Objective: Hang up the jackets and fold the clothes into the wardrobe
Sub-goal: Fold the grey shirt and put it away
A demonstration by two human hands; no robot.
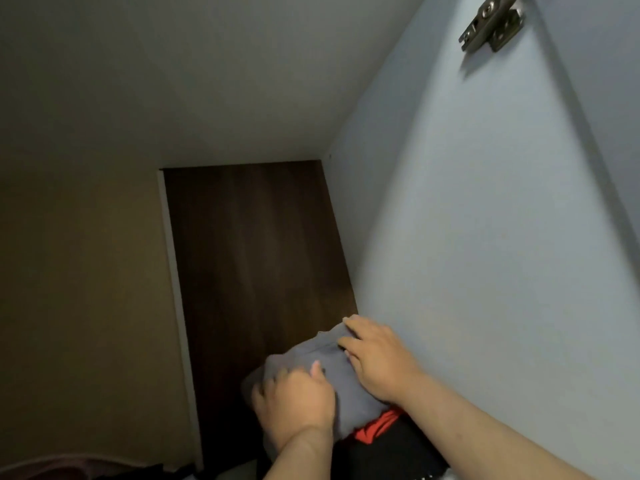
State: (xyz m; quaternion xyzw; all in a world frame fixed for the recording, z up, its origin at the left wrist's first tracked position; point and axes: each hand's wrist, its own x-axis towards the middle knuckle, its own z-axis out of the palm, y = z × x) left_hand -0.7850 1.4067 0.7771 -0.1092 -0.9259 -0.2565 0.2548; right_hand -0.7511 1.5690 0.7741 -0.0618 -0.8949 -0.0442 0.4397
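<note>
- Grey garment [341, 393], folded, sits low in the frame near the centre. It tops a stack inside the wardrobe compartment, with a red garment [379, 424] and black clothes [391, 448] showing beneath.
- Tan side panel [86, 271] at the left of the frame stands well apart from the stack. With nothing to lean on there, the pile could slump that way if shoved.
- Dark wood panel [256, 244] beyond the stack shows bare surface, which looks like room to slide the garment further in.
- Left hand [294, 401] grips the garment's left end, fingers curled over the edge and thumb on top. A push from this end alone could bunch the fold or roll it open.
- Right hand [379, 362] lies on the garment's far right part, fingers fairly straight, pressing and grasping nothing. Hard pressure might drag the red layer askew.
- White side wall [485, 271] runs just beside the right wrist, so there is little room on that side.
- Metal hinge [491, 24], upper right, sits well clear of both hands.
</note>
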